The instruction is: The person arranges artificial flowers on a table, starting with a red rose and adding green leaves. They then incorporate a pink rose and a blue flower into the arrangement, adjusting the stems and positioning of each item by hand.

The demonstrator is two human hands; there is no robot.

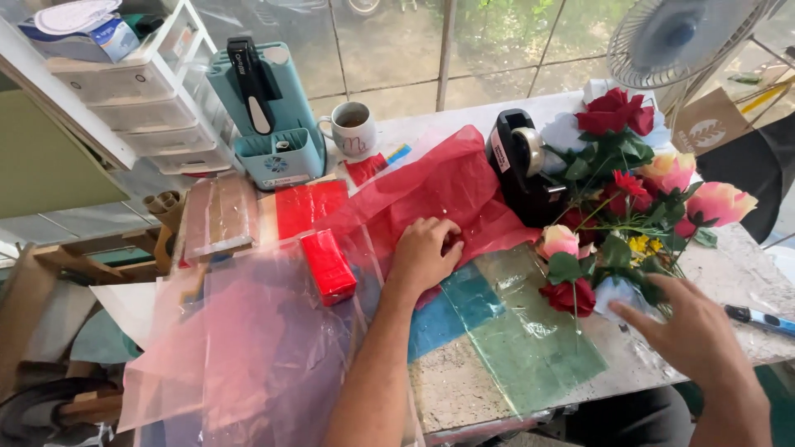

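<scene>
Across the middle of the bench [745,273] lies a sheet of red tissue paper [447,186], thin, crumpled and slightly see-through, spreading from the mug side toward the tape dispenser. The left hand [424,252] rests palm down on its lower edge, fingers [447,248] curled and pressed together against the paper. Under that hand lie flat cellophane sheets, a teal sheet [451,302] and a green sheet [530,323], both clear enough to show the speckled bench beneath.

To the right, the right hand [691,327] hovers with fingers [633,319] loosely spread and extended toward the base of a bouquet of flowers [621,207]. The bunch lies on its side: deep red roses, pink-and-yellow roses, small yellow blooms and green leaves, its stems gathered in a pale blue wrap [617,290] just beside the fingertips. Whether the hand touches the wrap cannot be told.

Behind the flowers sits a black tape dispenser [522,165], touching the red paper's edge. A small red packet [329,265] lies left of the left hand, with pale pink cellophane [240,348] hanging over the bench's near edge. Farther back stand a white mug [352,128], a teal punch tool with a black handle [265,108], and a white drawer unit [141,91]. A fan [671,37] stands at the far right corner, and a blue-tipped cutter [758,317] lies near the right wrist.
</scene>
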